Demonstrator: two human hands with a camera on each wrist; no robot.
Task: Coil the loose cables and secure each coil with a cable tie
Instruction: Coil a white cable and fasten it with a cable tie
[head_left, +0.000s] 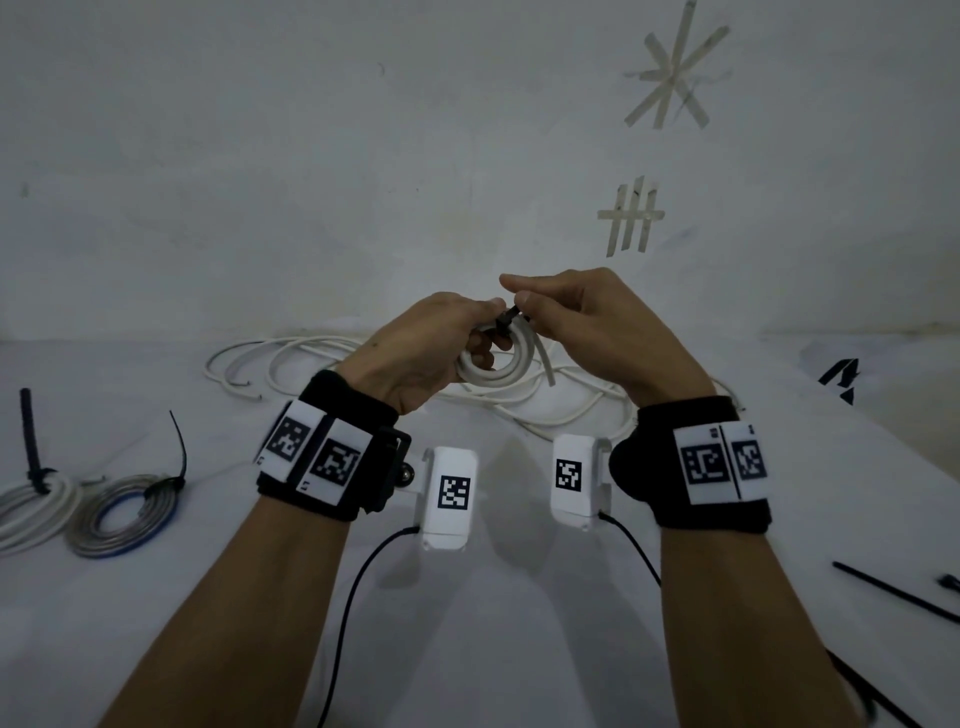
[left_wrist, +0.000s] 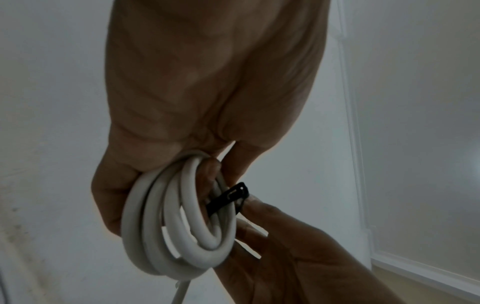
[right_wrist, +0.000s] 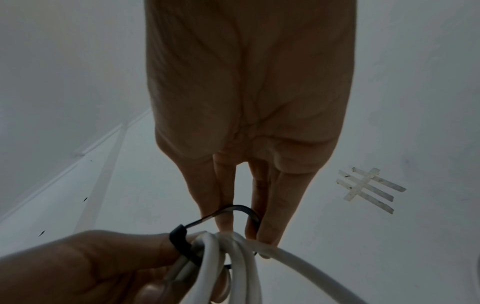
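Raised left hand clasps the white coil; right hand pinches its black cable tie.

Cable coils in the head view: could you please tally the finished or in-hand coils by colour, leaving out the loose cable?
White: 2, the held coil and the far-left tied coil.
Grey with blue: 1, the grey tied coil.
Total: 3 coils.

A white cloth-covered surface carries loose white cables, two tied cable coils and spare black cable ties.
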